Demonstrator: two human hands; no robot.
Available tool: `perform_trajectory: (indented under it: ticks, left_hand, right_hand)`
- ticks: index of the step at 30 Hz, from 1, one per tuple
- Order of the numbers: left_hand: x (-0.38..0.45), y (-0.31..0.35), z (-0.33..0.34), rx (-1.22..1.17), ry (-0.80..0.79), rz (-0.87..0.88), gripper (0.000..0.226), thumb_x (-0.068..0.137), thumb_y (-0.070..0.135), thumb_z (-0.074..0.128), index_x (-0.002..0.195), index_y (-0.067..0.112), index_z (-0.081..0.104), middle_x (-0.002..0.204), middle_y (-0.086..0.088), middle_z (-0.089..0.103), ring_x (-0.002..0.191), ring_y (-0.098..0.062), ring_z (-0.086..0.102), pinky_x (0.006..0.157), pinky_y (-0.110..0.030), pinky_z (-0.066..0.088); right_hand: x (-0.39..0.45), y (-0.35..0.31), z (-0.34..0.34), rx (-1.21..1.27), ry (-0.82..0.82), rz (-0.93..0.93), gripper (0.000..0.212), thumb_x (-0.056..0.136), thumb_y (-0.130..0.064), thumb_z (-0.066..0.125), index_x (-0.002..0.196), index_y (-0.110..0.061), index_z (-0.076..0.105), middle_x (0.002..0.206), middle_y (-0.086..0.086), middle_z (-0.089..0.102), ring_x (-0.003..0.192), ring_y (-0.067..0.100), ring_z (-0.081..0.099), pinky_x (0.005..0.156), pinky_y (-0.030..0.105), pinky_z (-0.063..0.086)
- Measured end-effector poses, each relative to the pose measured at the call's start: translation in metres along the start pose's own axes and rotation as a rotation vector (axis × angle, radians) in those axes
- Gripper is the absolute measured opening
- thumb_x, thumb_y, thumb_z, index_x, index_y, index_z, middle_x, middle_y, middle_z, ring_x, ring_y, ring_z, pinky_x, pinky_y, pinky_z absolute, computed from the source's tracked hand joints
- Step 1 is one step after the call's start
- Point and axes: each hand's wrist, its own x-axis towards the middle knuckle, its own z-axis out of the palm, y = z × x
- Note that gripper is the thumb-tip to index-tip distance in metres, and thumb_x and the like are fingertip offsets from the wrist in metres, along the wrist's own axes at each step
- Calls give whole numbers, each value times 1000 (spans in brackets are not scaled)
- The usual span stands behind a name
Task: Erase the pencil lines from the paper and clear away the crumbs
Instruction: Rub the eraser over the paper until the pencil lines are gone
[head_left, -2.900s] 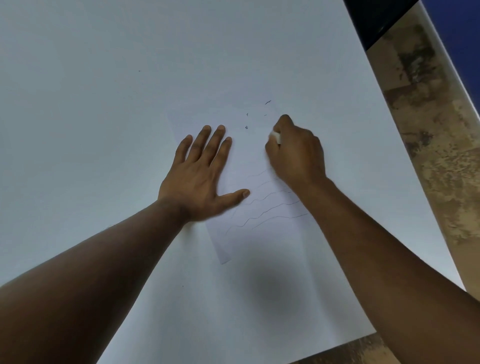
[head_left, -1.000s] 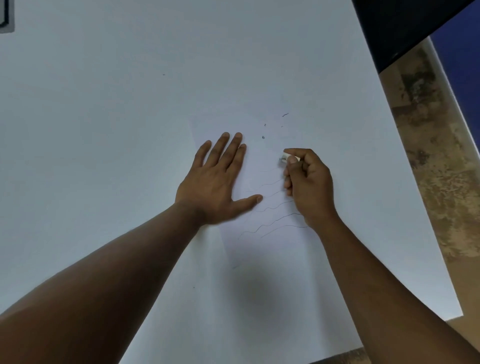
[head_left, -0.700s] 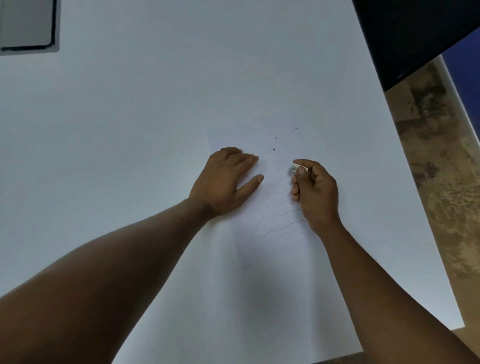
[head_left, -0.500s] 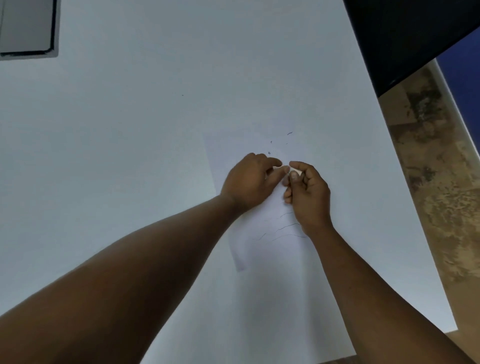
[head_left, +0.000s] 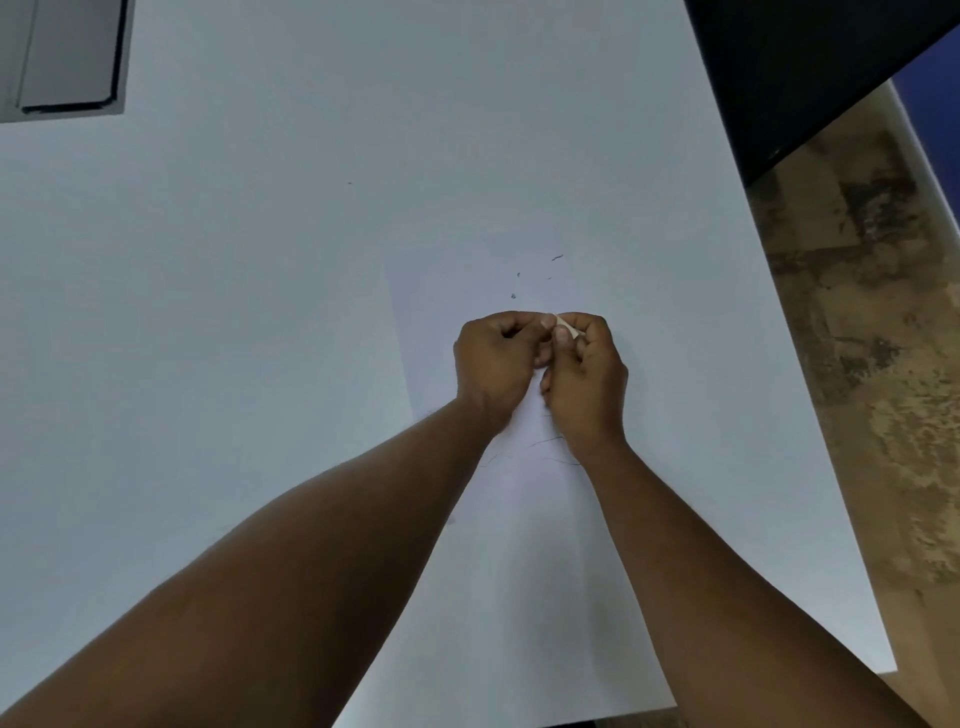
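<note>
A white sheet of paper (head_left: 452, 291) lies on the white table (head_left: 234, 312). A few wavy pencil lines (head_left: 545, 442) show below my hands; the rest are hidden under them. Dark eraser crumbs (head_left: 514, 296) lie scattered on the paper just beyond my fingers. My right hand (head_left: 584, 382) pinches a small white eraser (head_left: 563, 325) between thumb and forefinger. My left hand (head_left: 496, 364) is curled beside it, its fingertips meeting the eraser too. Both hands are together above the paper.
A grey flat device with a dark edge (head_left: 67, 57) lies at the table's far left corner. A dark object (head_left: 810, 67) stands past the far right edge. The table's right edge (head_left: 810, 415) drops to a mottled brown floor (head_left: 893, 364).
My left hand lifted off the paper, curled, and moved right to meet the right hand at the eraser. My right hand stopped rubbing and raised the eraser.
</note>
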Motion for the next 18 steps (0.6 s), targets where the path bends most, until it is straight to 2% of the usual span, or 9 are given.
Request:
perform_trajectory:
  ticks: [3,6,8,10,13,16,18]
  left_hand:
    - [-1,-2,6,-53,34,-32,15,98,17,69,92,12,81,73,-8,75,64,-13,67,77,-43,62]
    - [1,-2,2,-32,25,-12,18,101,15,65,94,10,80,75,-10,75,63,-13,67,72,-35,62]
    - [2,-1,1,71,33,41,20,102,15,62,93,9,79,77,-8,76,68,-13,70,73,-31,60]
    - [3,2,0,247,53,138,21,102,16,61,92,11,79,79,2,76,75,-11,70,77,-32,59]
    - [1,9,-2,462,22,307,18,101,13,62,102,11,79,95,2,76,84,-11,68,83,-33,56]
    - [1,12,-16,596,-26,415,33,96,1,58,126,8,72,123,-7,72,104,-20,68,96,-38,55]
    - [2,11,-31,697,-57,453,43,95,0,56,136,10,66,134,-9,68,118,-25,63,104,-38,50]
  right_hand:
    - [1,1,-1,-8,-10,-9,8,101,-29,50,101,-26,57,65,-9,64,51,10,59,56,36,56]
    - [2,1,-2,-19,-18,-21,8,101,-29,50,101,-26,57,67,-9,64,51,9,59,57,34,55]
    - [1,1,-1,-14,-23,-29,10,101,-29,49,102,-24,58,68,-8,66,52,9,59,58,31,55]
    - [0,2,0,-1,-9,-34,12,101,-29,50,103,-22,59,70,-7,67,52,8,59,57,27,53]
    - [-1,2,0,52,22,-19,12,101,-27,51,105,-21,61,78,-7,69,55,10,62,53,17,49]
    - [-1,2,-2,132,4,18,15,100,-19,52,109,-24,62,90,-2,70,58,15,61,55,25,53]
    - [-1,1,-4,165,-3,38,19,99,-15,51,109,-28,62,92,-2,70,57,15,60,53,27,51]
